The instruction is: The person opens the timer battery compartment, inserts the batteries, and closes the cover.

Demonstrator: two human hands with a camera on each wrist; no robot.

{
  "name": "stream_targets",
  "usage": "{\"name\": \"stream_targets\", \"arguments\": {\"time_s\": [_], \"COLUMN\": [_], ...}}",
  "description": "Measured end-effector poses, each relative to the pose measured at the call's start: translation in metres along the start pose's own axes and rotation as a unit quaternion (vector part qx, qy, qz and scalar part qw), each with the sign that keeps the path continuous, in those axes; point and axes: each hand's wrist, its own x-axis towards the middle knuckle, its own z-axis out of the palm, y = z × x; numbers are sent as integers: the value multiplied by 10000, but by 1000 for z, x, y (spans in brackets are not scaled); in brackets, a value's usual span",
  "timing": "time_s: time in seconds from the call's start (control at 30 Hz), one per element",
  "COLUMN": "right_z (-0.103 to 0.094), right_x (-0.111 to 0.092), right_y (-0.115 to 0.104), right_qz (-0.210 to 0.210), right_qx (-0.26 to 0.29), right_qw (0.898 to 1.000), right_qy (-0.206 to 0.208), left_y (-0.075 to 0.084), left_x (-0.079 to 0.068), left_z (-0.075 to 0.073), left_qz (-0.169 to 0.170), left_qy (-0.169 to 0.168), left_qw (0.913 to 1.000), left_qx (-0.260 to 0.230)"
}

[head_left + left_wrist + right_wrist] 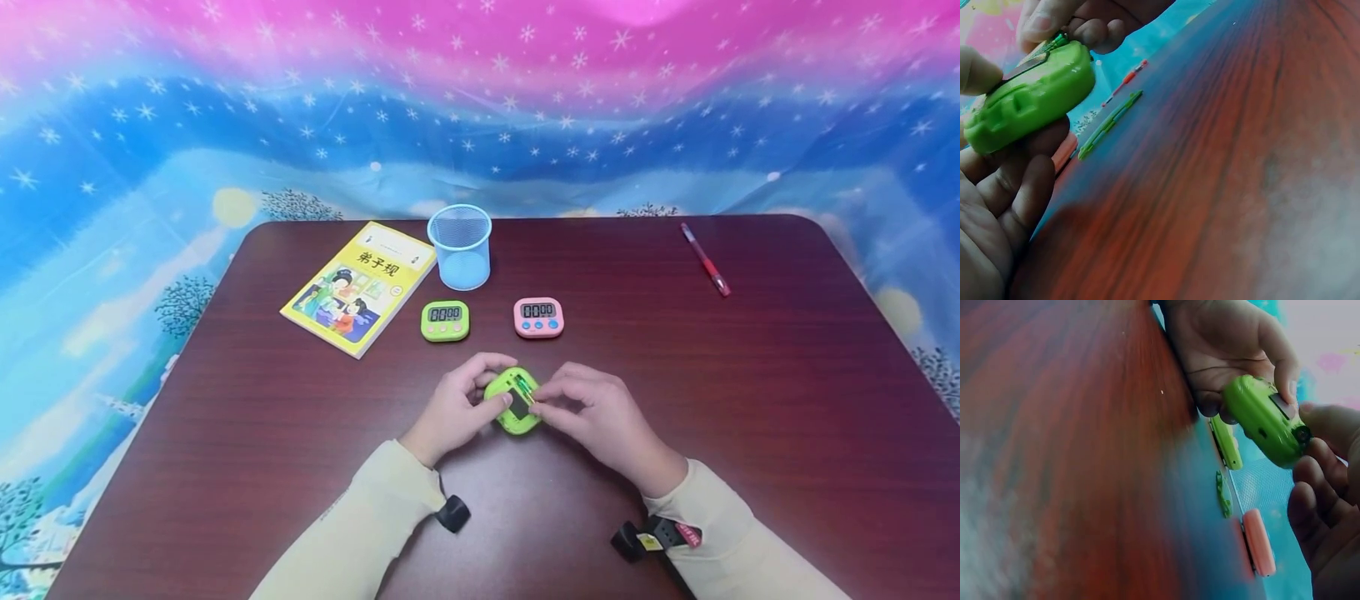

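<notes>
My left hand (457, 408) grips a green digital timer (495, 388), tilted with its back showing and the thumb across a dark panel. The battery slot along its edge is uncovered, and a shiny green battery (524, 385) shows there. At that edge, the thumb and index finger of my right hand (600, 408) pinch the battery, partly hiding it. In the right wrist view a dark round part (1302, 434) shows at the timer's end. A thin green plastic strip (1110, 125) lies on the table beyond the hands; the head view does not show it.
Behind the hands stand another green timer (445, 322) and a pink timer (538, 318). A blue mesh pen cup (463, 265) is farther back, beside a yellow book (360, 287). A red pen (705, 260) lies at the back right of the dark wooden table (787, 400).
</notes>
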Motion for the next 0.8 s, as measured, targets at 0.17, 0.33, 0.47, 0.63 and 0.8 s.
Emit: {"name": "stream_targets", "arguments": {"time_s": [0.17,0.33,0.47,0.63,0.8], "right_z": [-1,-2,1,7,8], "right_x": [0,1,-3,-5,-4], "right_y": [2,3,5,4,4], "right_qz": [-50,828,1674,2216,2322], "right_qx": [192,575,1403,1997,1848], "right_qw": [9995,9925,9693,9454,9466], "right_qy": [-245,-698,-1133,-1312,-1260], "left_y": [0,0,1,2,1], "left_x": [1,2,3,3,4], "left_z": [-1,-5,-9,-10,-8], "left_qz": [-94,-82,-177,-228,-173], "left_qy": [78,-125,-470,-644,-607], "left_qw": [9999,9999,9987,9977,9980], "left_qx": [-106,28,88,35,94]}}
